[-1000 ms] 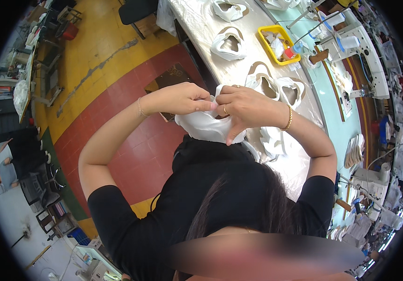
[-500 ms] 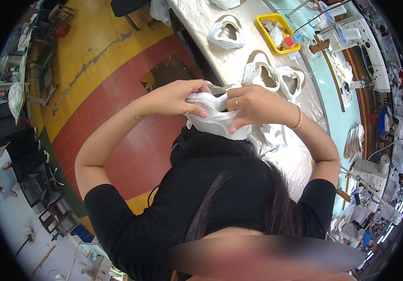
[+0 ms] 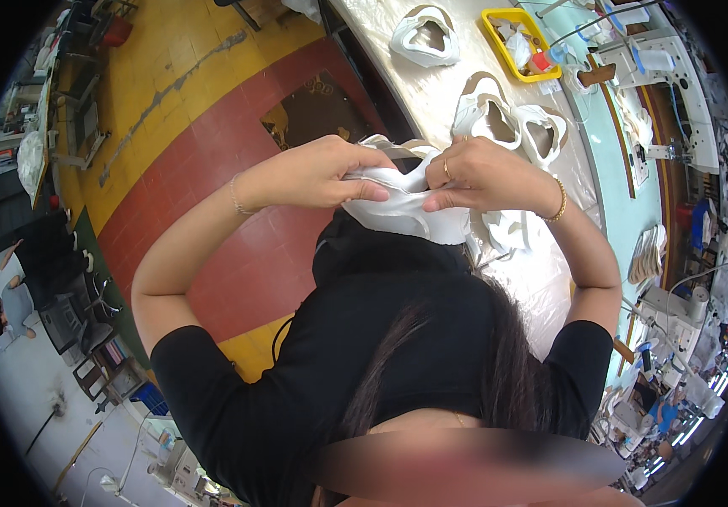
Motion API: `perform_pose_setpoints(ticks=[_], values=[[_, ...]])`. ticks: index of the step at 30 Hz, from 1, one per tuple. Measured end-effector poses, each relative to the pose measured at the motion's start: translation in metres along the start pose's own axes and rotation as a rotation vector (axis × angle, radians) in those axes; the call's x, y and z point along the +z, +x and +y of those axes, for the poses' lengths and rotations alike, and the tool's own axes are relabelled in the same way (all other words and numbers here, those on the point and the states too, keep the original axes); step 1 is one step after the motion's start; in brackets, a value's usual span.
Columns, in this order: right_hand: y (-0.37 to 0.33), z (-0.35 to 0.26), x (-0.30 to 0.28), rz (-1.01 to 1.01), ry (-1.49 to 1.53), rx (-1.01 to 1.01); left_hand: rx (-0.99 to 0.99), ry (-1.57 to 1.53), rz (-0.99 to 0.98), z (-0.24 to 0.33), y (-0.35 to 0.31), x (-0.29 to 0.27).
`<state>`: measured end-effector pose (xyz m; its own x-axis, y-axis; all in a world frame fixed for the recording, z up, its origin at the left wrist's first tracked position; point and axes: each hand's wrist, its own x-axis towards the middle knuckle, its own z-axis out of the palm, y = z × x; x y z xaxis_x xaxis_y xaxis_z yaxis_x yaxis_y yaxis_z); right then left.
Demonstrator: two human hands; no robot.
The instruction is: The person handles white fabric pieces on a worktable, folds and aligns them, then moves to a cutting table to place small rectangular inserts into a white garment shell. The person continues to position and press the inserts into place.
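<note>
Between both hands hangs a white shoe upper (image 3: 398,211), held over my lap beside the table edge. My left hand (image 3: 343,173) pinches its left side, thumb on the near face and fingers behind the folded rim. On the right side my right hand (image 3: 478,176) grips the rim, thumb in front and fingers curled over into the opening. The far part of the upper is partly hidden by my hands. Just beyond my right hand, more white shoe uppers (image 3: 486,110) with tan lining lie on the table, and another white piece (image 3: 507,232) lies near my right wrist.
The plastic-covered table (image 3: 541,287) runs along my right. On it stand a yellow tray (image 3: 512,17) of small items and another shoe upper (image 3: 425,38). Beyond are a pale green bench (image 3: 596,160) and a white sewing machine (image 3: 693,110). Red and yellow floor lies to the left.
The upper's opening has narrowed between my hands, its near rim folded closer. My right thumb has moved up along the near face. The whole view has shifted slightly.
</note>
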<state>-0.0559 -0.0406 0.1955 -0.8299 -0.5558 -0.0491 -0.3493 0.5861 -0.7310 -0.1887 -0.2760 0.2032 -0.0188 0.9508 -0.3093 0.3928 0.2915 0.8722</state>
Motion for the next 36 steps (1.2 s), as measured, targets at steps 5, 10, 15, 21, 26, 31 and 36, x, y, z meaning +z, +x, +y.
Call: perform_pose_setpoints(ticks=[5, 10, 15, 21, 26, 31, 36], values=[[-0.002, 0.002, 0.001, -0.027, 0.02, 0.019, 0.082, -0.004, 0.036, 0.002, -0.001, 0.005], [-0.003, 0.003, 0.002, -0.023, 0.055, 0.039, -0.017, -0.027, -0.023, 0.003, 0.0, 0.005], [-0.005, 0.005, 0.003, 0.028, 0.09, 0.025, 0.052, -0.074, 0.035, 0.002, 0.003, 0.009], [-0.006, 0.005, 0.001, 0.041, 0.117, 0.045, 0.009, -0.187, 0.037, 0.001, 0.004, 0.011], [-0.007, 0.006, -0.001, 0.041, 0.121, 0.058, -0.011, -0.286, 0.023, 0.004, 0.006, 0.009], [-0.008, 0.004, -0.004, 0.083, 0.158, 0.03, -0.034, -0.424, 0.024, 0.009, 0.006, 0.008], [-0.008, 0.0, -0.004, 0.091, 0.2, -0.006, -0.117, -0.368, -0.049, 0.01, 0.01, 0.002]])
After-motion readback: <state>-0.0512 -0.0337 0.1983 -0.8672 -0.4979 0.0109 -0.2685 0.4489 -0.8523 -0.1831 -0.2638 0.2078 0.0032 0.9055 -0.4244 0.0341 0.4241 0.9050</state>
